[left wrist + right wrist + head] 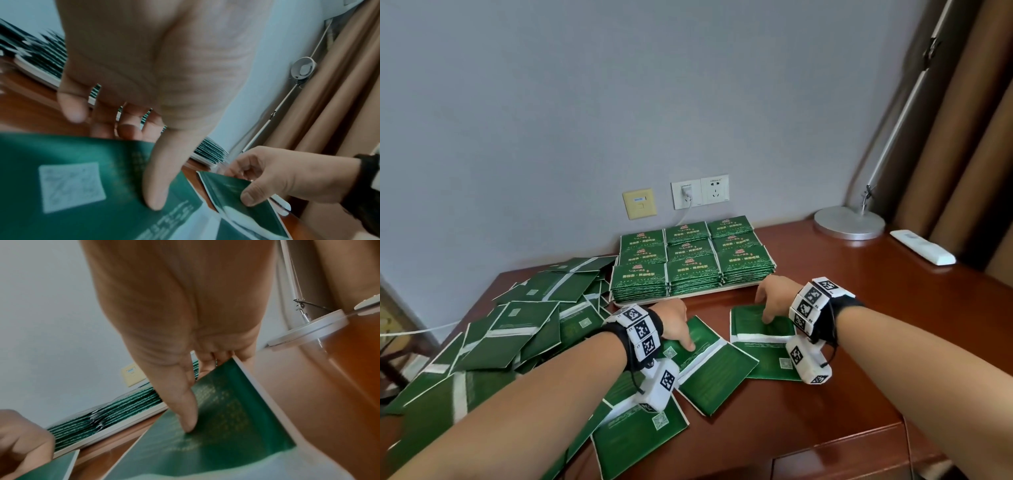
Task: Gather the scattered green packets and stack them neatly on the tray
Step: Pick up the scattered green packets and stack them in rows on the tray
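Observation:
A white tray [705, 293] at the back of the wooden desk holds neat stacks of green packets [693, 267] in rows. My left hand [681, 334] pinches a loose green packet [715, 377] in front of the tray, thumb on top and fingers curled past its far edge [72, 186]. My right hand [768, 308] grips a second green packet [767, 359] to the right of it. That thumb presses its face and the fingers hook behind the raised far edge [226, 418]. The two hands are a short way apart.
A large heap of scattered green packets [517, 325] covers the desk's left side and spills under my left forearm. A lamp base [849, 222] and a white remote [923, 247] lie at the back right. Wall sockets [700, 192] and brown curtains [962, 137] stand behind.

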A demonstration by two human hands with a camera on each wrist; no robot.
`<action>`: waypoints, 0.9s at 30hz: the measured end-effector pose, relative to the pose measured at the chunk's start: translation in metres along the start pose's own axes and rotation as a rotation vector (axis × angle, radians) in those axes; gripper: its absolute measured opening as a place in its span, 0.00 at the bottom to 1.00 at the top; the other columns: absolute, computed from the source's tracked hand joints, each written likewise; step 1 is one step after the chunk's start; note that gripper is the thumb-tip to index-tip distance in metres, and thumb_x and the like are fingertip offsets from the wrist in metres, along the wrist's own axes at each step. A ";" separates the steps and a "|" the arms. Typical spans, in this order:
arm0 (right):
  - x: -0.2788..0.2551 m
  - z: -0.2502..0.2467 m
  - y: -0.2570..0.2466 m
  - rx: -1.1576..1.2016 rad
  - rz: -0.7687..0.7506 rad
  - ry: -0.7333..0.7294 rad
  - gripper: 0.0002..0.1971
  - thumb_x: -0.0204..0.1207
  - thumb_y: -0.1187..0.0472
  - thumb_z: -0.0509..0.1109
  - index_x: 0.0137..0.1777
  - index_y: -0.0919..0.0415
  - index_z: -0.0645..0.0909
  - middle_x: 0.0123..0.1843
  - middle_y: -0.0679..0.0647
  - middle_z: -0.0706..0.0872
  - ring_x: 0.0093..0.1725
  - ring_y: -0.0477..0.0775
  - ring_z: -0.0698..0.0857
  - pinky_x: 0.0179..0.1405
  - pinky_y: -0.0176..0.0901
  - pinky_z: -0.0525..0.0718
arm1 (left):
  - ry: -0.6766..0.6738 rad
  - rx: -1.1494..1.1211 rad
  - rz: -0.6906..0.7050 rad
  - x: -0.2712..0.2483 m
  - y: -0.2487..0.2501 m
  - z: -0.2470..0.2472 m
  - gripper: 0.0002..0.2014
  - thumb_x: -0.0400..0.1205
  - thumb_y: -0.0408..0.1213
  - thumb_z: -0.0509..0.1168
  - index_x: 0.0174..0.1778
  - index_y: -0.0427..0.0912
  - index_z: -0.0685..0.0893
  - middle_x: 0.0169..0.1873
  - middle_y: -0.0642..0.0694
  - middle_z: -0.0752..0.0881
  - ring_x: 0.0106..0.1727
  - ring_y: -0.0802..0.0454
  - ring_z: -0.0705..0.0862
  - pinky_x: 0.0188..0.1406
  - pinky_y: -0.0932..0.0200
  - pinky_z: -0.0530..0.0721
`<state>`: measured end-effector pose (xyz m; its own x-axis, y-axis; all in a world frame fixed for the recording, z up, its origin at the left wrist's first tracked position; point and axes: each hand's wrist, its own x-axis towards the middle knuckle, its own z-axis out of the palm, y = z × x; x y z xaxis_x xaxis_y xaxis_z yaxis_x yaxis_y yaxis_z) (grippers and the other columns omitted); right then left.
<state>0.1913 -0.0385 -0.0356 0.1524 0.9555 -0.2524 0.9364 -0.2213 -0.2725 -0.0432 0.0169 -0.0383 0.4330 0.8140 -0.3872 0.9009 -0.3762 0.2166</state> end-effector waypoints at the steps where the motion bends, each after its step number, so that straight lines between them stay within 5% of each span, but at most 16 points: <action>1: 0.000 -0.002 0.001 0.002 0.003 0.006 0.25 0.65 0.64 0.82 0.64 0.61 0.84 0.62 0.56 0.87 0.58 0.56 0.85 0.52 0.42 0.83 | 0.009 -0.002 0.004 0.002 0.000 0.000 0.35 0.72 0.45 0.81 0.71 0.33 0.78 0.64 0.42 0.84 0.60 0.45 0.84 0.64 0.53 0.83; 7: -0.006 -0.022 0.008 0.065 -0.006 0.122 0.17 0.66 0.67 0.79 0.56 0.57 0.86 0.53 0.53 0.88 0.50 0.52 0.85 0.49 0.41 0.85 | 0.200 -0.036 0.043 0.007 0.008 -0.008 0.14 0.75 0.32 0.76 0.52 0.41 0.80 0.48 0.46 0.84 0.48 0.48 0.84 0.52 0.54 0.85; 11: -0.011 -0.027 0.013 0.056 -0.046 0.200 0.11 0.67 0.67 0.77 0.47 0.55 0.85 0.48 0.51 0.87 0.47 0.51 0.85 0.45 0.41 0.84 | 0.329 0.034 0.098 0.003 0.015 -0.020 0.12 0.71 0.24 0.67 0.40 0.45 0.75 0.38 0.46 0.79 0.36 0.47 0.76 0.37 0.53 0.78; 15: -0.015 -0.024 0.014 0.068 -0.081 0.119 0.11 0.65 0.68 0.78 0.40 0.52 0.82 0.42 0.49 0.86 0.42 0.49 0.84 0.35 0.37 0.79 | 0.283 0.028 0.167 -0.004 0.024 -0.014 0.08 0.75 0.33 0.72 0.46 0.46 0.80 0.43 0.49 0.85 0.44 0.48 0.85 0.42 0.55 0.82; 19: -0.021 -0.020 0.019 0.079 -0.150 -0.075 0.12 0.62 0.56 0.85 0.39 0.50 0.83 0.39 0.45 0.85 0.37 0.45 0.82 0.34 0.36 0.77 | 0.139 -0.029 0.202 -0.008 0.029 -0.003 0.19 0.77 0.55 0.72 0.49 0.41 0.86 0.44 0.45 0.90 0.46 0.48 0.88 0.46 0.54 0.84; 24: -0.030 -0.019 0.024 0.123 -0.162 -0.111 0.18 0.67 0.47 0.81 0.53 0.55 0.87 0.50 0.46 0.87 0.51 0.48 0.84 0.46 0.37 0.77 | 0.137 0.011 0.130 -0.006 0.015 0.002 0.20 0.79 0.54 0.71 0.60 0.45 0.83 0.48 0.49 0.88 0.50 0.52 0.85 0.53 0.56 0.84; 27: -0.029 -0.015 0.030 0.059 -0.079 -0.044 0.22 0.69 0.49 0.80 0.60 0.57 0.84 0.57 0.50 0.86 0.55 0.50 0.84 0.46 0.37 0.78 | 0.128 0.036 0.070 -0.009 0.009 0.002 0.28 0.79 0.54 0.71 0.70 0.42 0.79 0.60 0.48 0.85 0.59 0.50 0.83 0.61 0.55 0.82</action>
<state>0.2192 -0.0701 -0.0228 0.0637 0.9613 -0.2679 0.9246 -0.1579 -0.3466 -0.0390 0.0053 -0.0350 0.4893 0.8343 -0.2541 0.8702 -0.4478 0.2054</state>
